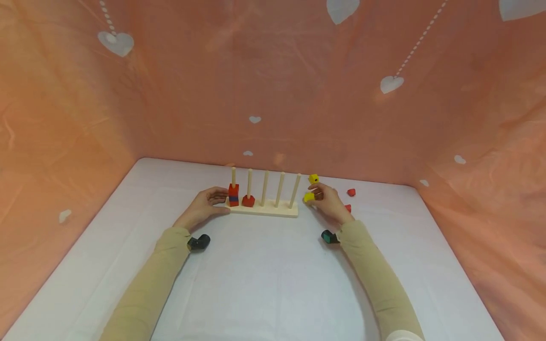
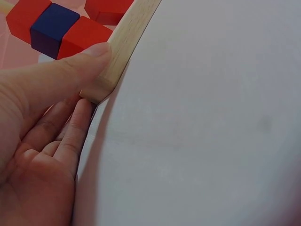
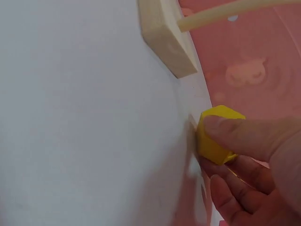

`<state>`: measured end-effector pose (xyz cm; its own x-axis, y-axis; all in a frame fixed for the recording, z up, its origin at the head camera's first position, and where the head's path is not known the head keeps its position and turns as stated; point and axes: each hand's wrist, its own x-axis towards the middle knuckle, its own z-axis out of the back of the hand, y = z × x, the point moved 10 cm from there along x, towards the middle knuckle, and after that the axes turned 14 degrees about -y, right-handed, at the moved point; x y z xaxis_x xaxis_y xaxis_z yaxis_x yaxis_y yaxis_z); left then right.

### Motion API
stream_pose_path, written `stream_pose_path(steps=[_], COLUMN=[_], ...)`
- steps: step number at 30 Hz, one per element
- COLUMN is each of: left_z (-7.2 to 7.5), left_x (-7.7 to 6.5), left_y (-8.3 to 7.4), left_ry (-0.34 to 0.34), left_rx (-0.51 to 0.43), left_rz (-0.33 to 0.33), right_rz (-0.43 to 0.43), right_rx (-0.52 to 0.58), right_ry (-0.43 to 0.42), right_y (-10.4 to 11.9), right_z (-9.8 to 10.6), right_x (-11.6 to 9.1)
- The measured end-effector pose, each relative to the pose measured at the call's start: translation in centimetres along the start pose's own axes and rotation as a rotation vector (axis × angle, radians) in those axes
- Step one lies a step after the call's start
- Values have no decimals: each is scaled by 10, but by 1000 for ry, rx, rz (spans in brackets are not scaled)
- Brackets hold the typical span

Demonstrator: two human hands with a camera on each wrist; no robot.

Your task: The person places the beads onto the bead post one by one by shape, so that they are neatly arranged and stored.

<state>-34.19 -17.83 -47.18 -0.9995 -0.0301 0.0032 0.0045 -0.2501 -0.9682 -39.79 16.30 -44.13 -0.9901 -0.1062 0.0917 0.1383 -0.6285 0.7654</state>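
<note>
A wooden peg rack (image 1: 273, 210) with several upright pegs stands across the table in the head view. Its leftmost peg carries a blue block (image 2: 54, 29) between two red ones; a single red block (image 1: 248, 202) sits at the foot of the peg beside it. My left hand (image 1: 202, 206) grips the rack's left end, thumb along the front edge and the other fingers round the end and behind. Just off the rack's right end, my right hand (image 1: 330, 202) pinches a yellow faceted block (image 3: 211, 147) between thumb and fingers, low over the table.
Behind the right hand lies another yellow block (image 1: 313, 178) with a dark hole. To its right are two red blocks, one farther back (image 1: 351, 192) and one (image 1: 348, 208) partly covered by the hand. An orange cloth (image 1: 273, 94) with hearts rises behind the white table (image 1: 264, 284).
</note>
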Motion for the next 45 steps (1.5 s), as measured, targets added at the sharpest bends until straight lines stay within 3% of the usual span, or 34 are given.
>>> stream_pose_path(steps=[7,17,22,30,37,45], left_z=[-1,-1,0,0,0,0], left_x=[-1,-2,-2,0,-1,-1], left_y=[-3,-2,-3,-1,-1,-1], left_ry=[-1,12,5,0,2,5], left_rx=[8,-2,6,15,-3,-5], left_rz=[0,18,14,11,5,11], right_rz=[-26,66,86,228,349,422], right_rx=[8,12,88,173,285,419], right_ry=[-3,-64,-107,-203,-250,-244], right_y=[-3,9,24,74,146,193], right_z=[1,16,30,56,75,63], right_x=[-7,-11,-13,-19,-41,-49])
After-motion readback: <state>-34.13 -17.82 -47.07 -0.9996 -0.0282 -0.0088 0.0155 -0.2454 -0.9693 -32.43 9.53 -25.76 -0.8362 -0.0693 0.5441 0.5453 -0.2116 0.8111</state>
